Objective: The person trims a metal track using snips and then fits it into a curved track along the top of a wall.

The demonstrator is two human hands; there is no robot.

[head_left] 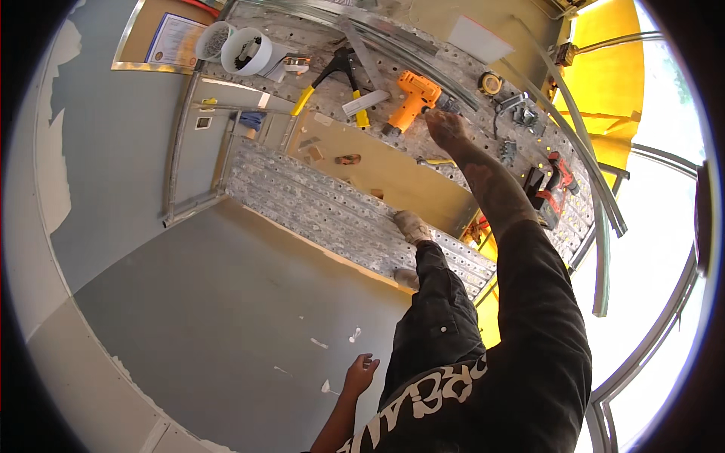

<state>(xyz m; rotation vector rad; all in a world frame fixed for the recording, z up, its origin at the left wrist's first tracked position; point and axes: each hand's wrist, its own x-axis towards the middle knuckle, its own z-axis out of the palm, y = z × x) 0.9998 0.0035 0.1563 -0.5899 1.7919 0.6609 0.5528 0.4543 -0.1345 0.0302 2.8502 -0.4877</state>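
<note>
My right hand [447, 130] reaches across a perforated metal scaffold deck [313, 106]. It is closed, with its fingers curled down close beside an orange cordless drill [414, 100] lying on its side. Whatever the fingers may hold is hidden by the hand. Low in the view hangs my left hand [362, 373], away from the deck, its fingers loosely bent and apart with nothing in them. Left of the drill lie a hand tool with yellow handles and black jaws [334, 72] and a flat metal strip [365, 103]. A round tape measure [490, 82] rests farther right.
Two white tubs stand at the far left, one tub [215, 39] with small grey pieces, the other tub [246, 51] with dark ones. Long metal profiles [580, 128] jut past the deck's right end, near a red cordless tool [557, 181]. My shoes stand on a lower plank [317, 202].
</note>
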